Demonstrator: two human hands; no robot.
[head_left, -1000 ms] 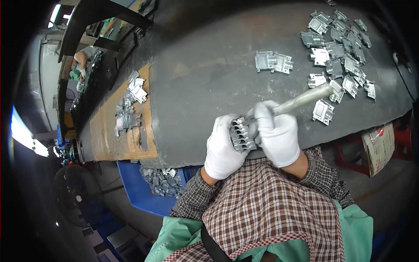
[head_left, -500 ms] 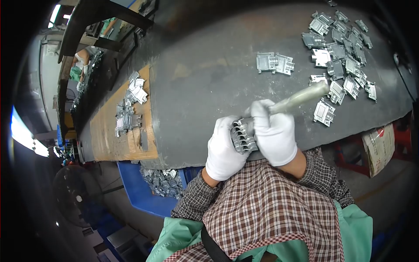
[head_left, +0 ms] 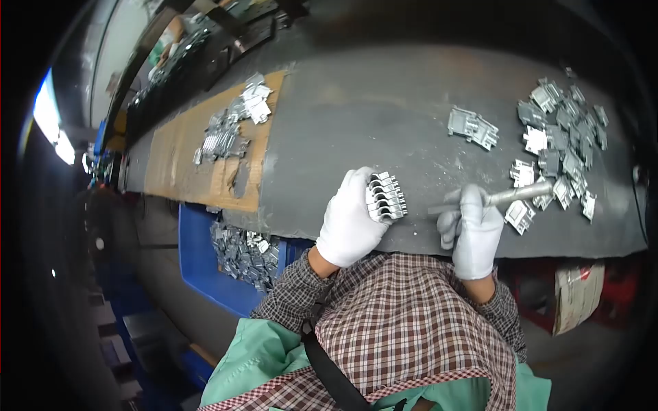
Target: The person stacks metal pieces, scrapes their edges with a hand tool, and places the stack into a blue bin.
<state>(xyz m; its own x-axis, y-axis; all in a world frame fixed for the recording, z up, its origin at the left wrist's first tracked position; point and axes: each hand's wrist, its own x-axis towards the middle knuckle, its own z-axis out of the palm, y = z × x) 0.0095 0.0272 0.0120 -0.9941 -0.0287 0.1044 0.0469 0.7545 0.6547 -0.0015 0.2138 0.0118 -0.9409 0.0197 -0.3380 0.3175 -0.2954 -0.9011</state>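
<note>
My left hand [head_left: 351,222], in a white glove, is closed around a stack of silvery metal castings [head_left: 387,197]. Their curved notches line up along the right side of the stack. To the right, my gloved right hand [head_left: 474,233] grips a file-like hand tool [head_left: 519,194] with a long pale handle. Its grey narrow blade points left toward the stack and is blurred, apart from the castings. Both hands are above the front edge of the dark tabletop [head_left: 343,130].
Loose castings [head_left: 569,130] are heaped on the right, with a small group [head_left: 473,127] nearer the middle. More castings [head_left: 223,133] lie on cardboard [head_left: 178,147] at left. Below the table edge, a blue bin [head_left: 195,260] holds many parts. Another person's arm shows at the far upper left.
My right hand and the tool have moved away from the stack to the right. The left hand still holds the castings, now turned somewhat. The whole view has shifted.
</note>
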